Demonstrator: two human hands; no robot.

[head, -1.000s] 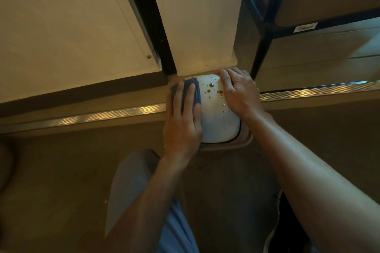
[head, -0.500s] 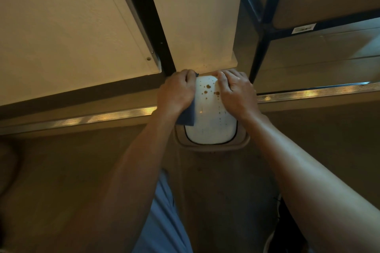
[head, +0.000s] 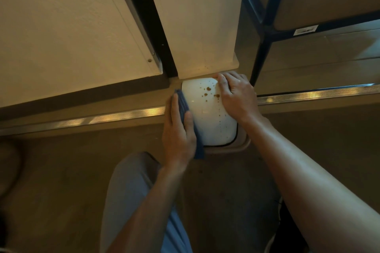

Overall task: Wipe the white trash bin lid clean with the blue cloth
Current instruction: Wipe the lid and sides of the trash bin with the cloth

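The white trash bin lid (head: 207, 117) lies below me on its beige bin, speckled with brown drops and spots near its far and right side. My left hand (head: 177, 129) presses the folded blue cloth (head: 186, 109) flat against the lid's left edge, fingers pointing away from me. The cloth shows along the fingers and below the palm. My right hand (head: 236, 96) rests flat on the lid's right far corner, fingers spread, holding it steady.
A cream wall panel (head: 197, 22) and a black vertical strip (head: 148, 18) stand just behind the bin. A dark blue shelf frame (head: 261, 47) rises at the right. A metal floor strip (head: 102, 118) runs across. My knee in grey trousers (head: 131, 191) is beneath my left arm.
My left hand with the cloth has slid from the lid's far left corner back toward me along the left edge. The right hand has stayed put.
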